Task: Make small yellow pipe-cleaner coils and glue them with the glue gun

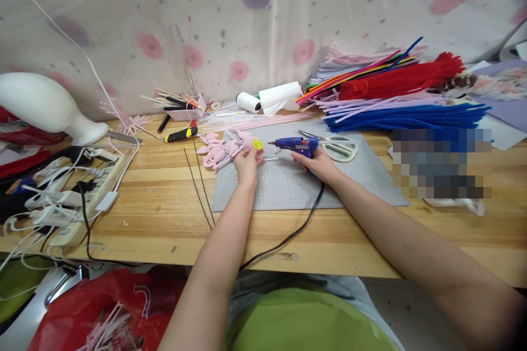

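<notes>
My left hand [246, 166] is closed on a small yellow curled piece [257, 144], which looks like a flower centre. Beside it lie several fuzzy pink petals [214, 154], close behind and left of the fingers. In my right hand [320, 164] is a blue hot glue gun [288, 144], a small red light showing on its body. Its nozzle points left at the yellow piece, with a short gap between them. A clear glue stick sticks out of the gun's rear. Under both hands lies a grey cutting mat [272, 192].
White-handled scissors [346, 149] rest just behind my right hand. Bundles of red [395, 81] and blue pipe cleaners [403, 117] lie back right. A utility knife [181, 134], two thin dark wires [198, 186] and a crowded power strip [96, 192] are leftward. The gun's black cord [296, 233] crosses the table's front.
</notes>
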`<control>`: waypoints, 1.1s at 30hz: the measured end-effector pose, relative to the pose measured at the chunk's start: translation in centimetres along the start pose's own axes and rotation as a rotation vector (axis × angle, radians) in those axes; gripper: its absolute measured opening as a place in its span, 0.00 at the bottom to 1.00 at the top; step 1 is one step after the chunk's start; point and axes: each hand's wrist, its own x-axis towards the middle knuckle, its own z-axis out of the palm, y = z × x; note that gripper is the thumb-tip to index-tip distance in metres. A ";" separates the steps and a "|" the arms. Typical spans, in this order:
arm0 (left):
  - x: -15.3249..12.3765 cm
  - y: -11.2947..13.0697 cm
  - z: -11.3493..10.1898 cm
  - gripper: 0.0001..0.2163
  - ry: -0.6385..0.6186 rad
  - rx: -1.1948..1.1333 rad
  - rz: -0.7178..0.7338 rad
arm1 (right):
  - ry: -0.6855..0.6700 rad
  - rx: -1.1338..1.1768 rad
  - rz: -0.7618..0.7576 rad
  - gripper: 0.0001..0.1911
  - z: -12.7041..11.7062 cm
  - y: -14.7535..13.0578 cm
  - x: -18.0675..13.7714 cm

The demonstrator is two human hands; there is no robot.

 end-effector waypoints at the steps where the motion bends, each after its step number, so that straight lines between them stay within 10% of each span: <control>1: 0.0 0.1 0.0 0.06 -0.004 0.003 -0.007 | 0.018 0.001 -0.005 0.20 0.1 0.1 -0.1; 33: 0.1 -0.5 0.2 0.03 0.025 0.026 -0.015 | 0.060 -0.319 -0.176 0.21 2.0 -1.3 -0.5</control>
